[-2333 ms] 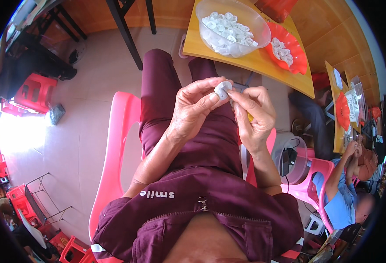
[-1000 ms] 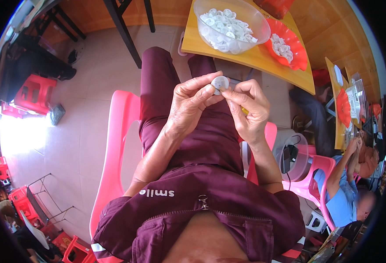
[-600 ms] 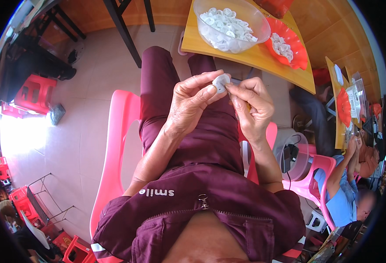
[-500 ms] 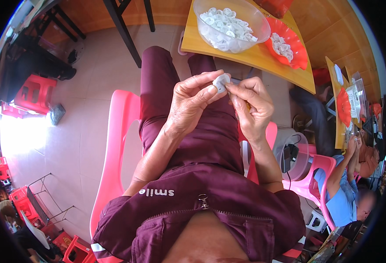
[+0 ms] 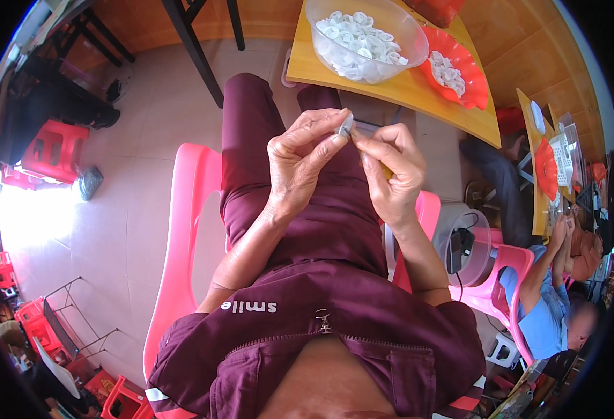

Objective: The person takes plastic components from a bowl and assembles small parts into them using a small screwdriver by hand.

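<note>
Over my lap, my left hand (image 5: 300, 157) pinches a small round white plastic piece (image 5: 346, 126) between thumb and fingertips. The piece is turned nearly edge-on. My right hand (image 5: 395, 167) is closed, with its fingertips against or very near the right side of the piece. A bit of something yellow (image 5: 388, 171) shows inside its curled fingers; what it is stays hidden. Ahead on the wooden table (image 5: 390, 92), a clear plastic bowl (image 5: 324, 59) holds many similar white pieces. Beside it, a red wavy-rimmed dish (image 5: 476, 84) holds a smaller heap of white pieces.
I sit in a pink plastic chair (image 5: 183, 209). To the right are a clear round tub (image 5: 480, 234) with a black adapter (image 5: 460, 244), and a person in a blue shirt (image 5: 541, 325) at another table (image 5: 541, 216). Red stools (image 5: 59, 146) and black furniture legs (image 5: 205, 66) are on the left.
Both hands have shifted slightly left. The white piece has turned from showing its face to nearly edge-on, and the right fingers have drawn back a little from its face.
</note>
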Action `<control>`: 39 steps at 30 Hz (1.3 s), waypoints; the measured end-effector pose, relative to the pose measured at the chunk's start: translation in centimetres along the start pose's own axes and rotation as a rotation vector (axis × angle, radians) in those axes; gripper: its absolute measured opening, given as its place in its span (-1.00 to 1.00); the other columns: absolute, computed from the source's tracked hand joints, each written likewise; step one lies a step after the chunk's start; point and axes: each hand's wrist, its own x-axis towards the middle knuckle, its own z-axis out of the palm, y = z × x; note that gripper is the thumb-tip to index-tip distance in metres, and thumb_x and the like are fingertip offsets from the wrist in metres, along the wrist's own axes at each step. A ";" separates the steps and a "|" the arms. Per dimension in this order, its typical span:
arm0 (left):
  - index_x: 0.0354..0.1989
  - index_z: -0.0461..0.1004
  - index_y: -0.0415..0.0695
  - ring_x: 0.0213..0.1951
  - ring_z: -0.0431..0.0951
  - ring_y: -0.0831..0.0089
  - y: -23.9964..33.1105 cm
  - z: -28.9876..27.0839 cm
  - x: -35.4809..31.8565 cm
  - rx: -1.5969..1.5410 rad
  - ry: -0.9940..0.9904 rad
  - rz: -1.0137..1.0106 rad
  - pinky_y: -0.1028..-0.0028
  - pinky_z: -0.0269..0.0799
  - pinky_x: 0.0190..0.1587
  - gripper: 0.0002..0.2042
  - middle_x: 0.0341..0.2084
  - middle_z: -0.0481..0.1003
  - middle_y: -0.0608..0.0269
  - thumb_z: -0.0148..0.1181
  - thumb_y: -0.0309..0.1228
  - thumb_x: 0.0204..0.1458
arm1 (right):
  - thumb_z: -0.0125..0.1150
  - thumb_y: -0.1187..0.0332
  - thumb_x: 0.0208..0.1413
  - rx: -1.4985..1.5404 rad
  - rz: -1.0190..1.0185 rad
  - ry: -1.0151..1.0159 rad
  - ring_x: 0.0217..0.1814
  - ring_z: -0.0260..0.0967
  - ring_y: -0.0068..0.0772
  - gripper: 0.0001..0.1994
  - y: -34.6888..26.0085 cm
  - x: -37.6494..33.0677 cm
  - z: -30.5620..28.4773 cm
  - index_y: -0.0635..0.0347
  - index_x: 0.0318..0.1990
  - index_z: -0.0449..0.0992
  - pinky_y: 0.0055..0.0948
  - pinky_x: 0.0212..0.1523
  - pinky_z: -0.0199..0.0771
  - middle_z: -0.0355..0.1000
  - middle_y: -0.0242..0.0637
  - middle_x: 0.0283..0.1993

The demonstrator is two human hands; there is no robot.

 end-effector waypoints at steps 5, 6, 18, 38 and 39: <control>-0.09 0.52 -0.25 -0.10 0.46 0.49 -0.3 0.1 0.0 0.068 0.026 0.050 0.55 0.40 0.00 -0.73 -0.12 0.44 0.16 0.18 -0.64 0.00 | 0.15 0.74 -0.16 -0.138 -0.071 0.022 -0.57 0.23 -0.53 -0.63 0.5 -0.7 0.9 0.16 -0.16 0.58 -0.54 -0.58 0.23 0.20 -0.34 -0.44; -0.08 0.51 -0.25 -0.10 0.46 0.50 -0.5 -0.1 0.1 0.038 0.036 0.014 0.55 0.40 0.00 -0.73 -0.12 0.45 0.17 0.18 -0.63 0.00 | 0.15 0.74 -0.16 -0.139 -0.070 0.022 -0.57 0.23 -0.53 -0.63 0.6 -0.8 1.0 0.16 -0.16 0.58 -0.54 -0.58 0.23 0.20 -0.34 -0.44; -0.02 0.44 -0.31 -0.08 0.51 0.43 0.3 -0.1 0.2 -0.313 0.007 -0.243 0.50 0.43 0.03 -0.69 -0.14 0.48 0.18 0.18 -0.54 0.04 | 0.20 0.72 -0.17 -0.350 -0.095 0.021 -0.59 0.26 -0.49 -0.67 -1.9 -0.3 -0.5 0.16 -0.21 0.59 -0.50 -0.60 0.27 0.23 -0.33 -0.44; -0.02 0.44 -0.28 -0.06 0.50 0.41 0.0 -0.3 0.1 -0.354 -0.029 -0.239 0.45 0.44 0.05 -0.70 -0.13 0.47 0.17 0.18 -0.54 0.04 | 0.21 0.70 -0.13 -0.272 -0.119 0.039 -0.56 0.26 -0.49 -0.68 -0.8 -0.4 0.0 0.19 -0.18 0.58 -0.51 -0.58 0.26 0.24 -0.31 -0.41; -0.03 0.45 -0.28 -0.07 0.50 0.43 0.1 -0.3 0.1 -0.312 -0.027 -0.219 0.46 0.44 0.04 -0.71 -0.14 0.47 0.18 0.18 -0.54 0.04 | 0.21 0.70 -0.14 -0.295 -0.114 0.030 -0.56 0.27 -0.46 -0.67 -1.0 -0.5 0.1 0.18 -0.16 0.57 -0.49 -0.58 0.28 0.24 -0.31 -0.41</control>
